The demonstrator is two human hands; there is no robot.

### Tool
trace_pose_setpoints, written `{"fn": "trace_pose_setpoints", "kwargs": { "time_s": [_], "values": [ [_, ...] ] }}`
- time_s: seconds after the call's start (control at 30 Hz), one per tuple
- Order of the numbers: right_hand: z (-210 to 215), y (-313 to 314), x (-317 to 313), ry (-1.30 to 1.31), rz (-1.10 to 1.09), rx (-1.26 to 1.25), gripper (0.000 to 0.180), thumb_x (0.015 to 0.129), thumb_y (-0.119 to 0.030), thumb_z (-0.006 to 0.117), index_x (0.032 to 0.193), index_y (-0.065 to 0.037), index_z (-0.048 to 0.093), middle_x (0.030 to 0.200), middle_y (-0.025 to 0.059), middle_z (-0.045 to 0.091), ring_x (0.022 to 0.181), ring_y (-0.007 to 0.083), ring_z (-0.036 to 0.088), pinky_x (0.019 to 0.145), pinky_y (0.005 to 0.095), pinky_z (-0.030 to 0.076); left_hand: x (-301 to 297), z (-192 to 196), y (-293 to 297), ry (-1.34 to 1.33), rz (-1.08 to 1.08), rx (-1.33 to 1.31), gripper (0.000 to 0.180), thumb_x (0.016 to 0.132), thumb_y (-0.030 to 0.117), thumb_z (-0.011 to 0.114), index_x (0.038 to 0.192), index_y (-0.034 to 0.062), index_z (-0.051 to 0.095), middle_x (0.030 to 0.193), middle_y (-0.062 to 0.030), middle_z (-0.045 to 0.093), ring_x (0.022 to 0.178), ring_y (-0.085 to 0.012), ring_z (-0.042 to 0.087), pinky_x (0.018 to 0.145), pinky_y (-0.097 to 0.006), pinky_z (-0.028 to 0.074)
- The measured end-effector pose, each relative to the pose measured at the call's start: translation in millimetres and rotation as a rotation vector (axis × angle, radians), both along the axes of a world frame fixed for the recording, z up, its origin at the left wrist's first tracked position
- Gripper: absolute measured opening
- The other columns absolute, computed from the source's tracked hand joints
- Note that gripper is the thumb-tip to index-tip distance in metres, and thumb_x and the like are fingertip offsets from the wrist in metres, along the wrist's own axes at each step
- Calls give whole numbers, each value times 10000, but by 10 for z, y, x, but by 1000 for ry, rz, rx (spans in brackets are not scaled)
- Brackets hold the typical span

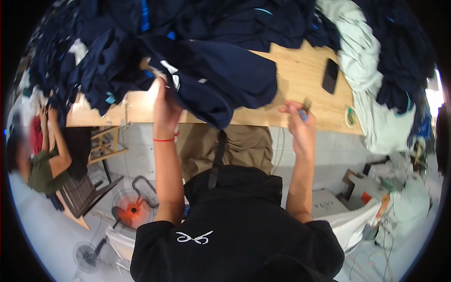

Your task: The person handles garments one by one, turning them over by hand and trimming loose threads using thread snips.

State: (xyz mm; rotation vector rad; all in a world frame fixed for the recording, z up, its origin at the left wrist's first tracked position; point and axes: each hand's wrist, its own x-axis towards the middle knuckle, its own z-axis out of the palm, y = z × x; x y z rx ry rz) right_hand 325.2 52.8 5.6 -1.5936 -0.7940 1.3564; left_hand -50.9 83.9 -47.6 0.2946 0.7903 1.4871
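Observation:
A dark navy garment [225, 70] lies over the table's front edge, its lower fold hanging down toward my lap. My left hand [167, 105] is closed on the garment's left part, beside white label-like patches [170, 67]. To the right, apart from the cloth, my right hand [301, 120] is closed round a small cutting tool that looks like thread snips [304, 112], with blue on the grip and dark tips pointing up. The fingers cover most of the tool.
Navy garments [206, 23] are heaped along the back of the wooden table [300, 70]. A black phone [330, 75] and a roll of tape [350, 116] lie on the right, near pale green cloth [359, 51]. At far left sits another person [47, 160]; a fan [134, 209] stands below.

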Motion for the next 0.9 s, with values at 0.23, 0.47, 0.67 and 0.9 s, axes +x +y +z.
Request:
{"fn": "trace_pose_setpoints", "kwargs": {
  "time_s": [0.23,0.47,0.67,0.9],
  "values": [
    [-255,-149,167,58,-30,-49,231,1083,-157,645,1227,12,706,961,87,773,529,-3,362,458,210,237,235,-297,-552,376,25,-312,472,1096,265,660,1413,-75,578,1273,-108,697,1135,-128,657,986,-276,519],
    [67,205,-349,-59,175,87,201,1075,-126,651,1189,14,740,990,73,779,596,-3,434,539,203,341,57,-174,-314,916,113,-213,337,930,-29,756,1257,-75,690,1039,-73,745,907,-110,685,801,-247,551],
    [208,237,-1135,-28,357,262,240,998,-74,753,1211,37,753,1008,72,777,911,92,666,838,254,540,593,548,-552,756,9,6,342,954,-66,725,1293,-54,678,1164,-73,733,1023,-95,676,867,-230,542],
    [270,78,-1123,323,308,101,162,991,-86,783,1104,25,751,902,-23,700,772,23,576,679,211,455,786,541,-740,925,-25,118,358,944,-92,736,1297,-65,678,1181,-99,742,1074,-114,685,922,-239,539]
  ]
}}
